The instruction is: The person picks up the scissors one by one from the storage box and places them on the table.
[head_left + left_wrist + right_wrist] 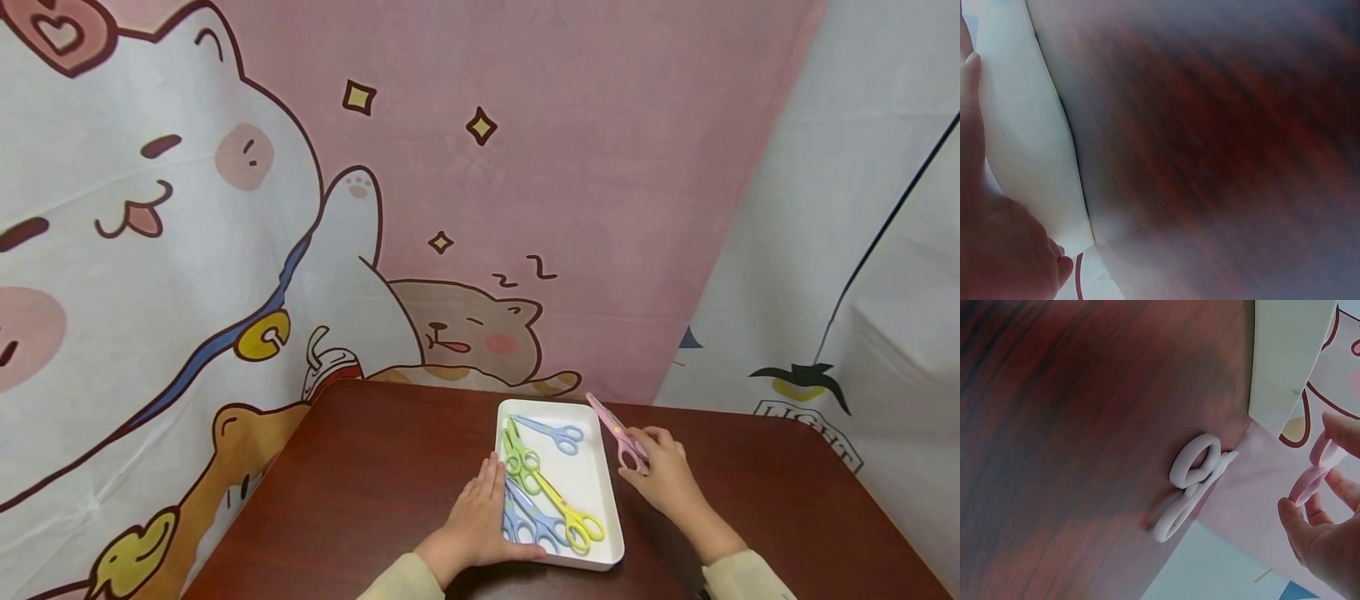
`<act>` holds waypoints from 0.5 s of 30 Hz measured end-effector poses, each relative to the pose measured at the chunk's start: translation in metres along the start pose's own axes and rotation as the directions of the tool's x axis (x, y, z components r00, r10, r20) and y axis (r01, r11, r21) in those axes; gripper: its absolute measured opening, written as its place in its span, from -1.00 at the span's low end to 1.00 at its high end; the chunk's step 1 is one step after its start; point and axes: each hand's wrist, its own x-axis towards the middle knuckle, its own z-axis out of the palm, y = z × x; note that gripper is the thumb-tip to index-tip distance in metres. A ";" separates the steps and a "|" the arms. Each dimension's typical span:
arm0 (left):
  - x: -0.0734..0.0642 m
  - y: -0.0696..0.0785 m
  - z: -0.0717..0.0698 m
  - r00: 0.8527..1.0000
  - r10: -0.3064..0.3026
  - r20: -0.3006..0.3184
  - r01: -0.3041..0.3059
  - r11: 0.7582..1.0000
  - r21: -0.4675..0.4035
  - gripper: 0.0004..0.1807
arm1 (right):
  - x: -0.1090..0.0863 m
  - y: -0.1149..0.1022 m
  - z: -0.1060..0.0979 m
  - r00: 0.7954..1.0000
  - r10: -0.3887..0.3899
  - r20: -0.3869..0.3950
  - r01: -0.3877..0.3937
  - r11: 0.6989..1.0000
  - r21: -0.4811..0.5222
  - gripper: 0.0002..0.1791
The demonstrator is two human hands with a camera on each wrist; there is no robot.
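Note:
My left hand (480, 517) lies along the left side of a white tray (611, 500), its fingers straight against the wall and its thumb across the near corner. My right hand (667, 475) pinches pink scissors (615, 429) by their handles, to the right of the tray; the blades point away toward the tray's far corner. Inside the tray are blue scissors (555, 431) at the far end, green scissors (517, 454) along the left, yellow scissors (566, 508), and more blue scissors (536, 517) beside my left hand.
Another pale pink pair of scissors (1194, 478) lies on the dark wooden table (390, 467) in the right wrist view, near the tray's side wall. Behind the table hangs a cartoon-printed cloth (600, 208).

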 end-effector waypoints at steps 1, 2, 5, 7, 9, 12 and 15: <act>0.000 0.000 0.000 1.000 -0.001 0.002 0.001 1.000 0.001 0.52 | 0.000 0.001 -0.001 1.000 0.005 0.005 -0.005 1.000 -0.002 -0.33; 0.000 0.000 0.000 1.000 -0.003 0.006 0.003 1.000 0.002 0.52 | -0.001 0.003 -0.002 1.000 0.010 0.009 -0.010 1.000 -0.005 -0.34; -0.001 0.000 -0.001 1.000 -0.006 0.010 0.006 1.000 0.005 0.51 | -0.002 0.007 -0.004 1.000 0.007 0.005 -0.007 1.000 -0.015 -0.35; -0.001 0.000 -0.001 1.000 -0.006 0.007 0.006 1.000 0.008 0.51 | -0.003 0.009 -0.005 1.000 0.000 -0.003 0.000 1.000 -0.026 -0.35; -0.001 0.000 -0.001 1.000 -0.005 0.005 0.005 1.000 0.008 0.51 | -0.004 0.011 -0.006 1.000 -0.008 -0.017 0.008 0.999 -0.032 -0.35; -0.001 0.001 -0.002 1.000 -0.005 0.009 0.005 1.000 0.008 0.51 | -0.005 0.015 -0.007 0.999 -0.009 -0.031 0.007 0.999 -0.039 -0.36; -0.001 0.002 -0.003 1.000 -0.004 0.011 0.004 1.000 -0.002 0.51 | -0.007 0.018 -0.008 0.999 -0.013 -0.050 0.011 0.999 -0.038 -0.36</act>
